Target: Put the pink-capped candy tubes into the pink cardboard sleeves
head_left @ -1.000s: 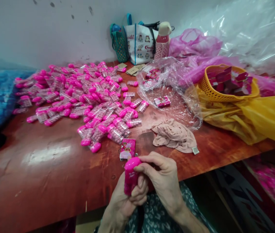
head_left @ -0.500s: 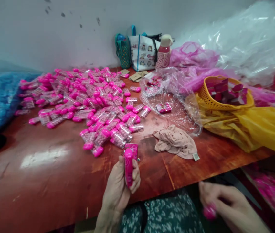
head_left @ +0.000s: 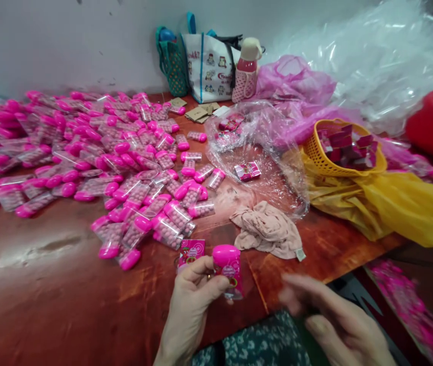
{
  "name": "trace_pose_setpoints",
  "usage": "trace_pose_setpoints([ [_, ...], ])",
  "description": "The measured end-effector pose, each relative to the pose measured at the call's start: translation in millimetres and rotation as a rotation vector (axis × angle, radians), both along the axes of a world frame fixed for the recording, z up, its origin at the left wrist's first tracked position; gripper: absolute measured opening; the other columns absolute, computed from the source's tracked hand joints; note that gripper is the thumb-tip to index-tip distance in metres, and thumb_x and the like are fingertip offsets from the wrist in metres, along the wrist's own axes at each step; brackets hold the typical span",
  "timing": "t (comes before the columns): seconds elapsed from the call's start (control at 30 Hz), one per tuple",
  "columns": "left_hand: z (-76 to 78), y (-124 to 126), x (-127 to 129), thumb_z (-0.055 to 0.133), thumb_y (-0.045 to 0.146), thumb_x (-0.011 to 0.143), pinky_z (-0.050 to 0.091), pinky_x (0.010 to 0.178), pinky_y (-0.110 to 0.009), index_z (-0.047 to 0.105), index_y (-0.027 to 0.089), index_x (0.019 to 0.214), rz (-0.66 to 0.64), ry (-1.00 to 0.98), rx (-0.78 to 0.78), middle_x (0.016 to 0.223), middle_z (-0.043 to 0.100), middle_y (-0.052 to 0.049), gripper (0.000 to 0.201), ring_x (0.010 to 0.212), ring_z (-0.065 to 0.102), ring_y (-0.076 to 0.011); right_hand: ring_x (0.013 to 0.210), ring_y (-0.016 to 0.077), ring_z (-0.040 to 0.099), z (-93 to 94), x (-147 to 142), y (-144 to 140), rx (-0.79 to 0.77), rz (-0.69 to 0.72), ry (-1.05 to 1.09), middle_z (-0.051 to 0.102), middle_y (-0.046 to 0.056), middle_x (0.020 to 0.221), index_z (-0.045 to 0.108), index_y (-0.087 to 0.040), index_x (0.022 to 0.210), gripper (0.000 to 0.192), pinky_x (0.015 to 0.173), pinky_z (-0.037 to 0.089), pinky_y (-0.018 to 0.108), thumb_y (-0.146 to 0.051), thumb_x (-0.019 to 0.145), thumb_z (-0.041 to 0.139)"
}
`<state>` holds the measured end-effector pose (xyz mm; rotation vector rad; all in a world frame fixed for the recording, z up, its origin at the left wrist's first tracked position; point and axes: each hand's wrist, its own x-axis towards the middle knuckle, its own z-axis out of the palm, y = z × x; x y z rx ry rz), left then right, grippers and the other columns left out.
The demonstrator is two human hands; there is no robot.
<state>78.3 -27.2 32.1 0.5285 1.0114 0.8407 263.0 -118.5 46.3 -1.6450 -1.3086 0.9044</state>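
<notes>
Right hand (head_left: 330, 317) blurred, wrist cut off at frame edge; fingers spread, holding nothing. Left hand (head_left: 193, 295) grips pink-capped case (head_left: 228, 269) upright between thumb and fingers, above table (head_left: 48, 295) front edge. Pink card (head_left: 190, 251) partly hidden behind fingers.

Left hand (head_left: 191, 300) fingers pinched closed; right hand (head_left: 334, 320) blurred, seemingly open

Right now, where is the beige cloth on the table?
In the head view, the beige cloth lies crumpled near the front edge of the table, right of the pile of pink boxes and just below the clear plastic bag.
</notes>
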Motion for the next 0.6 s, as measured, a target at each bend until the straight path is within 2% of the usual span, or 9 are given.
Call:
trace_pose_setpoints([
  [0.03,0.5,-1.1,1.3,0.081,0.016,0.057,0.05,0.046,-0.022,0.073,0.015,0.077,-0.03,-0.011,0.004,0.065,0.068,-0.002,0.021,0.052,0.058,-0.0122,0.09,0.0224,0.066,4.9,-10.8,16.7,0.08,-0.063,0.012,0.07,0.007,0.101,0.059,-0.026,0.119,0.036,0.077,0.053,0.027,-0.037,0.085,0.057],
  [0.07,0.8,-1.8,2.3,0.08,0.015,0.058,0.051,0.049,-0.022,0.074,0.016,0.078,-0.058,-0.027,0.013,0.066,0.069,-0.002,0.021,0.053,0.059,-0.0125,0.096,0.0235,0.064,5.1,-22.9,31.2,0.128,-0.061,0.049,0.067,0.007,0.109,0.057,-0.026,0.121,0.038,0.08,0.052,0.028,-0.036,0.085,0.057],
  [0.13,0.6,-1.3,3.7,0.079,0.014,0.06,0.051,0.054,-0.022,0.074,0.017,0.078,-0.079,-0.052,0.029,0.066,0.069,-0.002,0.019,0.055,0.059,-0.0118,0.082,0.0184,0.066,-4.5,-49.4,51.8,0.106,-0.002,0.155,0.069,0.004,0.096,0.062,-0.027,0.114,0.027,0.069,0.054,0.025,-0.029,0.092,0.048],
  [0.2,-0.6,1.4,3.9,0.078,0.013,0.06,0.05,0.056,-0.02,0.074,0.017,0.074,-0.005,-0.043,0.026,0.063,0.068,0.0,0.015,0.054,0.058,-0.0101,0.079,0.0171,0.065,-18.9,-75.1,61.6,0.139,-0.058,0.215,0.068,0.003,0.089,0.064,-0.025,0.11,0.026,0.07,0.053,0.025,-0.024,0.094,0.042],
  [0.33,-2.7,7.2,3.2,0.081,0.014,0.054,0.047,0.056,-0.016,0.071,0.016,0.063,0.223,0.006,-0.061,0.059,0.066,0.001,0.014,0.055,0.056,-0.0082,0.094,0.0208,0.062,-36.4,-105.8,62.1,0.321,-0.134,0.16,0.066,0.009,0.102,0.059,-0.02,0.116,0.029,0.08,0.051,0.03,-0.017,0.093,0.041],
  [0.4,-1.9,7.8,2.7,0.082,0.015,0.053,0.048,0.056,-0.017,0.071,0.017,0.064,0.265,0.002,-0.092,0.061,0.067,0.001,0.015,0.056,0.057,-0.0088,0.098,0.0212,0.06,-37.6,-106.4,59.1,0.347,-0.124,0.136,0.065,0.009,0.105,0.057,-0.021,0.12,0.032,0.084,0.05,0.032,-0.016,0.092,0.042],
  [0.47,0.3,7.1,1.7,0.082,0.017,0.055,0.048,0.056,-0.018,0.073,0.017,0.067,0.24,0.001,-0.075,0.064,0.068,0.0,0.015,0.056,0.058,-0.0095,0.104,0.021,0.058,-35.7,-97.6,55.5,0.288,-0.052,0.169,0.063,0.008,0.111,0.056,-0.023,0.123,0.033,0.089,0.048,0.032,-0.017,0.093,0.042],
  [0.53,2.8,6.0,0.0,0.079,0.018,0.061,0.048,0.054,-0.019,0.074,0.018,0.073,0.144,0.04,-0.012,0.065,0.069,-0.001,0.013,0.053,0.058,-0.0095,0.112,0.021,0.054,-31.6,-82.7,52.1,0.204,0.014,0.215,0.058,0.007,0.121,0.054,-0.026,0.125,0.034,0.094,0.045,0.032,-0.022,0.094,0.042],
  [0.6,4.5,5.0,-1.5,0.076,0.018,0.064,0.047,0.051,-0.02,0.075,0.018,0.077,0.004,0.114,0.065,0.061,0.067,-0.001,0.012,0.048,0.056,-0.0094,0.12,0.0225,0.047,-25.6,-66.9,50.9,0.172,-0.018,0.201,0.052,0.006,0.129,0.052,-0.027,0.127,0.034,0.098,0.041,0.034,-0.03,0.094,0.042],
])
